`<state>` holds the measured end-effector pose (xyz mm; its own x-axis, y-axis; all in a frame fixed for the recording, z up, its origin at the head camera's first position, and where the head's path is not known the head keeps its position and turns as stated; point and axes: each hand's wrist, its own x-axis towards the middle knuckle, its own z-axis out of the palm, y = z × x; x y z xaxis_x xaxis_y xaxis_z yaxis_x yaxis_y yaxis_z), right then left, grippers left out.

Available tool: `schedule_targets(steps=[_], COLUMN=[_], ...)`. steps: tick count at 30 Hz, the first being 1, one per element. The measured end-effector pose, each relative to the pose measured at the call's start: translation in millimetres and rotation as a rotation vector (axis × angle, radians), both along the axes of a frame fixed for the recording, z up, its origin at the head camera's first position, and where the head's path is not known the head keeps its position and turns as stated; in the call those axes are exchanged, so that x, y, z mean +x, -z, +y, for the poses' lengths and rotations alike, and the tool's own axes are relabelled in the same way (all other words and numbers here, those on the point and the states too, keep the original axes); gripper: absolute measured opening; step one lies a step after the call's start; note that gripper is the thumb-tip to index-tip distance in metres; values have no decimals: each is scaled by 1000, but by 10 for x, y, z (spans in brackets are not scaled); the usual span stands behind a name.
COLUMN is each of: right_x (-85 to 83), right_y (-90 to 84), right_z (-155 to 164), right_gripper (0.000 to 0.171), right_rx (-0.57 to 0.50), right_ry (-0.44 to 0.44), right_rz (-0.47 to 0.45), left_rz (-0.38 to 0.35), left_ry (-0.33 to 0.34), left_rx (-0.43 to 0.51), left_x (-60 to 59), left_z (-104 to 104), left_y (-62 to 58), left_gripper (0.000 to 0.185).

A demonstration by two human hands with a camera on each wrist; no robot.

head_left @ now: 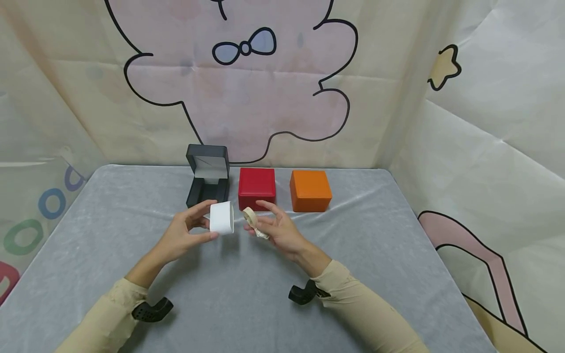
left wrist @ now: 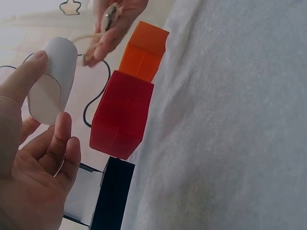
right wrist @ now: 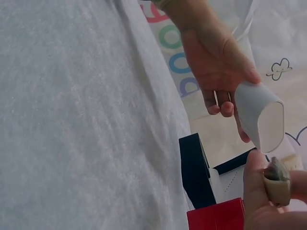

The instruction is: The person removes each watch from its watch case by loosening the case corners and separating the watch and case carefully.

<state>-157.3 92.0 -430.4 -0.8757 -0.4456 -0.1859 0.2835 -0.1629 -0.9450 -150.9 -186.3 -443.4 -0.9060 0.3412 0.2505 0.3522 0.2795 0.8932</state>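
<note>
Left hand (head_left: 185, 234): mine; thumb and fingers pinch the white watch cushion (head_left: 221, 217) by its two long sides, holding it above the table (head_left: 110, 230), near the middle of the far half.
White watch cushion: oval pillow, flat end faces, smooth skin; in the left wrist view my thumb lies along its curved flank. I judge it light and squashy, a little slick, so best taken across the flanks, not by the ends.
Right hand (head_left: 278, 230): mine; fingers curled round a beige watch (head_left: 250, 216), its strap looped and trailing under the palm, just beside the cushion but apart from it.
Beige watch: small round case, soft pale strap. I judge it light, the strap limp, the face liable to scratch; hold by the strap either side of the case.
Black watch box (head_left: 207, 175): lid up, pale lining showing, leftmost of three along the far edge.
Red box (head_left: 257, 188): lid down, middle of the row, just beyond my hands.
Orange box (head_left: 310, 190): lid down, right end of the row.
Table: grey crinkled cloth cover.
Backdrop (head_left: 247, 93): cartoon-printed sheet behind and to the sides.
</note>
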Motion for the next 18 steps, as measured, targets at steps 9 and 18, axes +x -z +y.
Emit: schedule_targets(steps=[9,18], right_x=[49,41], right_y=[29,11], right_z=[-33,-23], right_gripper=[14,45], right_rx=[22,68], right_ry=[81,59], right_rz=[1,-3], left_rz=[-1,5], left_ry=[-1,2], left_rx=[9,21], left_x=[14,9], left_z=[-13,-31], left_y=[-24,-21], left_gripper=[72,72])
